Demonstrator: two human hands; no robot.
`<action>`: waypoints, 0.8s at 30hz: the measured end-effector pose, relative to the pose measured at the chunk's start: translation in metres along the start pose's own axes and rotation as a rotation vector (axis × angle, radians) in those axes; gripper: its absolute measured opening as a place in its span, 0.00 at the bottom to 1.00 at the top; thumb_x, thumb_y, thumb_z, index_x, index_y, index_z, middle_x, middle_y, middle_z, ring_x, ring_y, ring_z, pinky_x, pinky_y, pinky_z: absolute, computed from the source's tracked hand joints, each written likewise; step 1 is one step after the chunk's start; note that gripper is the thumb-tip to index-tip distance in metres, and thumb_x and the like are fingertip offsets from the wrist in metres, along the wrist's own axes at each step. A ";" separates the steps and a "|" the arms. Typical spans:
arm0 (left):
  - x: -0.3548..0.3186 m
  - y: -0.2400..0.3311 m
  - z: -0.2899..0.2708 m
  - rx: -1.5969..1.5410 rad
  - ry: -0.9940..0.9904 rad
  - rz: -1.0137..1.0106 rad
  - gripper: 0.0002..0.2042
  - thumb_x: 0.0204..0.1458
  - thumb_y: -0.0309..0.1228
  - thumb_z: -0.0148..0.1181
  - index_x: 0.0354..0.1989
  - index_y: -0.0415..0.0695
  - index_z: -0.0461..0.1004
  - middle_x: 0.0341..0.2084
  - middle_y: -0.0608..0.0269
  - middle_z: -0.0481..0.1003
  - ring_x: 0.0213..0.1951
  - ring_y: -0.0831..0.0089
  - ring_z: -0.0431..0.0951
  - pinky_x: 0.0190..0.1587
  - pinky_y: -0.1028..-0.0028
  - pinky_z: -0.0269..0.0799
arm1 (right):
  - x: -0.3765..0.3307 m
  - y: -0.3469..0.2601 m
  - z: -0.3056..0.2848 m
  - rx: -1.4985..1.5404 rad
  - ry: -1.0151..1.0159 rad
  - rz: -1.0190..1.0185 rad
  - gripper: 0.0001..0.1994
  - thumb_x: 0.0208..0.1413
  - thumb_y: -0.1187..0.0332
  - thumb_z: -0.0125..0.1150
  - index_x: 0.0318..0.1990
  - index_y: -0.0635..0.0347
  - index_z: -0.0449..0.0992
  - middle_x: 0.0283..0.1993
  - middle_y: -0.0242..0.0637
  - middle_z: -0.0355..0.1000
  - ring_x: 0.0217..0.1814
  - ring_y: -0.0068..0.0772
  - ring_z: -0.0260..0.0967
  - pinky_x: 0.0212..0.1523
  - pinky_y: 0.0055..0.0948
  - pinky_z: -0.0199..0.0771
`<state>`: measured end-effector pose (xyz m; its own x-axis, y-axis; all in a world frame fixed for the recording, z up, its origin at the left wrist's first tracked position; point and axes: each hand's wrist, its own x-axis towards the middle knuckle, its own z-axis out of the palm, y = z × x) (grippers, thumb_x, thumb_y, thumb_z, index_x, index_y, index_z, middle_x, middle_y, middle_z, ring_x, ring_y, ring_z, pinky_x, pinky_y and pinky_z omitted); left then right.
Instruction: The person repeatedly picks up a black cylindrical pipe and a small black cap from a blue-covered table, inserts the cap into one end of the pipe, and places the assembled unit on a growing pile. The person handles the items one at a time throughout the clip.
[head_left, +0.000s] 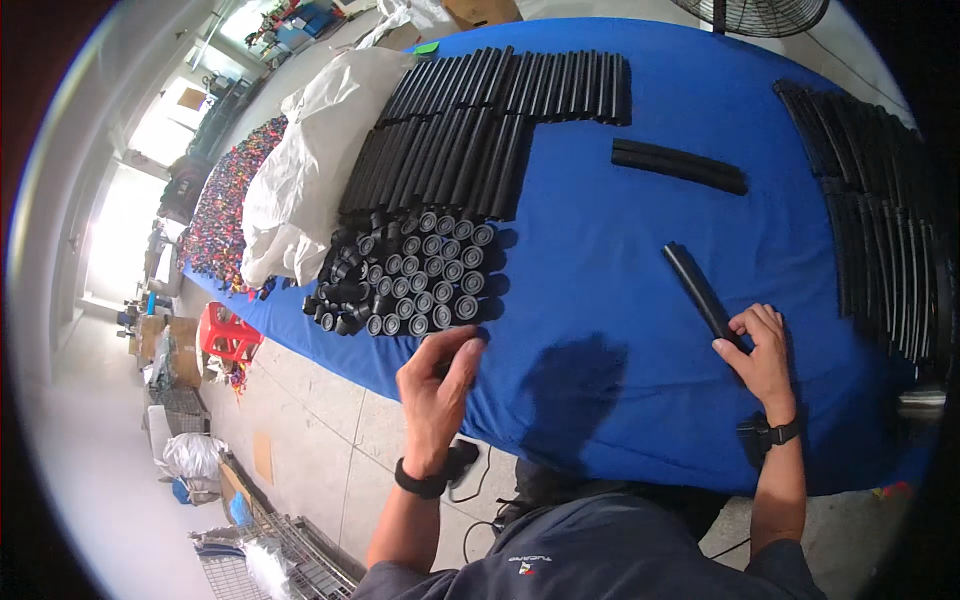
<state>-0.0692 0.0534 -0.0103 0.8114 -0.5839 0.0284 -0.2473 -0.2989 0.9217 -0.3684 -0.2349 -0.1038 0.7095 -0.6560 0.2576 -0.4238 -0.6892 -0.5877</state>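
My right hand [763, 352] is closed round the lower end of a black tube [692, 280], which slants up and left over the blue cloth. At the near edge of a group of round black caps [432, 268], my left hand [436, 385] has its thumb and fingers curled together in a pinch. Whatever it may hold is hidden by the fingers. Most of the caps stand in rows with their ringed faces up; those on the left lie jumbled. Beyond my right hand, two black tubes [680, 165] rest side by side.
Rows of black tubes [440, 150] lie behind the caps, beside a white plastic bag [300, 180] and a heap of small multicoloured pieces [235, 200]. More long dark pieces [880, 230] line the right side. A fan [755, 12] stands beyond the blue-covered table [590, 270]; a red stool [228, 333] is left.
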 end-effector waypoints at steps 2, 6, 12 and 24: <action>0.016 0.031 0.033 -0.376 -0.211 -0.134 0.12 0.64 0.33 0.62 0.48 0.36 0.79 0.30 0.64 0.80 0.28 0.81 0.75 0.30 0.82 0.69 | 0.000 0.000 -0.003 -0.010 0.004 -0.012 0.14 0.46 0.61 0.75 0.32 0.59 0.76 0.31 0.35 0.69 0.37 0.38 0.66 0.46 0.37 0.61; 0.069 0.050 0.126 -0.774 -0.430 -0.205 0.13 0.68 0.41 0.56 0.45 0.42 0.76 0.31 0.68 0.74 0.27 0.76 0.76 0.22 0.79 0.64 | 0.002 0.001 -0.001 -0.024 -0.001 -0.048 0.15 0.47 0.60 0.75 0.32 0.59 0.76 0.32 0.34 0.70 0.37 0.37 0.66 0.45 0.37 0.60; 0.126 0.002 0.235 -1.321 -0.590 -0.500 0.22 0.65 0.56 0.53 0.33 0.48 0.69 0.28 0.62 0.73 0.24 0.70 0.72 0.19 0.77 0.61 | 0.005 0.000 -0.001 -0.039 -0.030 -0.060 0.16 0.46 0.58 0.76 0.32 0.57 0.76 0.33 0.33 0.70 0.38 0.36 0.65 0.45 0.37 0.59; 0.133 -0.020 0.259 -1.468 -0.758 -0.488 0.30 0.64 0.64 0.46 0.28 0.46 0.72 0.24 0.62 0.72 0.21 0.71 0.69 0.19 0.77 0.63 | 0.003 -0.027 0.002 -0.186 0.050 0.201 0.14 0.56 0.65 0.70 0.40 0.65 0.73 0.36 0.44 0.69 0.38 0.49 0.68 0.41 0.45 0.68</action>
<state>-0.0932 -0.2139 -0.1250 0.1407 -0.9831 -0.1167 0.9300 0.0908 0.3563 -0.3539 -0.2180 -0.0887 0.5738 -0.7965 0.1906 -0.6524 -0.5852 -0.4815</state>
